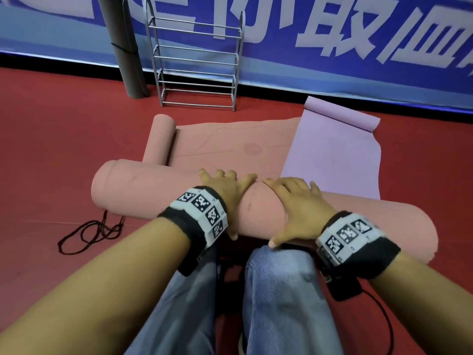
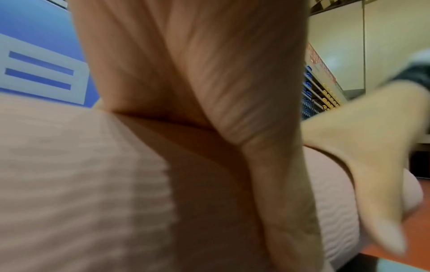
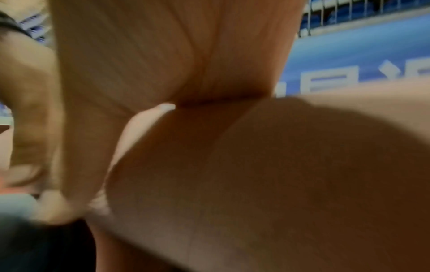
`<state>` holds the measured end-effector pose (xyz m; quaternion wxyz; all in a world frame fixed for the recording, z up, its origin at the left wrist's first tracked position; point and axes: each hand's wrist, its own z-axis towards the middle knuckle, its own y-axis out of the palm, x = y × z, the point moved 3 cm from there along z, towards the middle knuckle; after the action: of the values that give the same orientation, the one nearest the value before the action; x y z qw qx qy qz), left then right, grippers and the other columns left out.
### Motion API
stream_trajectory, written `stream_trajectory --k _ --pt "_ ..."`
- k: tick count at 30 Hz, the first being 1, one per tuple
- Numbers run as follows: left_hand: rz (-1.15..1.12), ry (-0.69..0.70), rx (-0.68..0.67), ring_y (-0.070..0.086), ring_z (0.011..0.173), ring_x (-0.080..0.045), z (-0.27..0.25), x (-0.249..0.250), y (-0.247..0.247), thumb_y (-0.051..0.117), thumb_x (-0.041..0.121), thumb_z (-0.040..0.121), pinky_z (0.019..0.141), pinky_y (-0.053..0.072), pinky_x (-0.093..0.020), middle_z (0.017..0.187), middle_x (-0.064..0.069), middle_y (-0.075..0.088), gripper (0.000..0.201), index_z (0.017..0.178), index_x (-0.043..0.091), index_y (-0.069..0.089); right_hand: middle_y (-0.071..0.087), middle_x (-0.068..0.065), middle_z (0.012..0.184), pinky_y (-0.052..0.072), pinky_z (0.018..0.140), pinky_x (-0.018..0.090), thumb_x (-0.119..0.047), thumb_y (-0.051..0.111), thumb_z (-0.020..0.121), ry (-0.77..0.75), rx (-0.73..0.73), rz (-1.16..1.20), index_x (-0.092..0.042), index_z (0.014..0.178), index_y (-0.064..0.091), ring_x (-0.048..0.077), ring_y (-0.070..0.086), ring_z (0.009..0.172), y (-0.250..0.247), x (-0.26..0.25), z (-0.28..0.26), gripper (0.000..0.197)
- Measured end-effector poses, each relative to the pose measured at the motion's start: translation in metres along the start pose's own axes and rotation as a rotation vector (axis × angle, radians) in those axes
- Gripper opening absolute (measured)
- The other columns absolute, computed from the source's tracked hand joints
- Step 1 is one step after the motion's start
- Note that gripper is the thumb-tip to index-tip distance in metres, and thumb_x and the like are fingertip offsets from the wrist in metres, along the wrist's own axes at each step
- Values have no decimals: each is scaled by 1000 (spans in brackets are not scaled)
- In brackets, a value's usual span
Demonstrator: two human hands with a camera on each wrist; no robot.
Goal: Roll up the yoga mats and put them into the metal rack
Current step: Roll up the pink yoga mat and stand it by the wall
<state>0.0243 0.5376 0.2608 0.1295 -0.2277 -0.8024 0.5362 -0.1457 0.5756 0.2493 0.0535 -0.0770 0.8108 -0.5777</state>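
Both hands, left hand [image 1: 225, 187] and right hand [image 1: 297, 203], spread flat on the pink roll [image 1: 143, 190]; uneven pressure could skew it.

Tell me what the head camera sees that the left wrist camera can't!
Only the head view shows the metal rack, the purple mat, the grey rolled mat leaning by the wall, and the black cord on the red floor. Only the left wrist view shows yellow and blue shelves in the distance. Both show the left hand and right hand pressing on the pink mat roll, plus the blue banner.
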Motion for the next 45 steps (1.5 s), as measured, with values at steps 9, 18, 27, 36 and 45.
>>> stream_trajectory --k 9,18,27,36,45 --pt "-2 27 73 10 145 -34 0 -9 19 92 49 46 107 8 -72 156 -12 14 143 152 33 -4 47 2 136 36 102 44 -69 80 44 -11 19 43 -42 150 8 25 48 120 1 8 22 131" --pt "-31 9 52 37 130 -31 16 -16 12 90 44 45 106 24 -66 141 -5 41 129 147 37 11 10 11 159 5 113 67 -63 83 51 75 90 -130 -39 150 -15 27 9 147 23 -9 9 142" --pt "-36 22 106 49 114 -27 9 -14 9 81 46 53 98 35 -51 123 -1 52 104 141 40 25 46 0 134 27 107 49 -43 80 58 54 145 -43 -45 147 7 22 43 123 10 -4 2 116" --pt "-348 139 -140 57 75 4 1 -29 -20 92 38 41 72 46 -21 84 20 62 97 125 46 43 59 -2 114 42 88 36 -43 86 49 -2 38 1 -48 145 17 23 57 103 -33 -4 -15 119" --pt "0 0 7 21 142 -29 -16 -7 2 89 55 46 104 9 -76 152 -7 25 140 152 37 0 49 0 135 41 102 35 -45 92 33 -23 -191 246 -50 146 14 21 49 117 -21 7 21 138"
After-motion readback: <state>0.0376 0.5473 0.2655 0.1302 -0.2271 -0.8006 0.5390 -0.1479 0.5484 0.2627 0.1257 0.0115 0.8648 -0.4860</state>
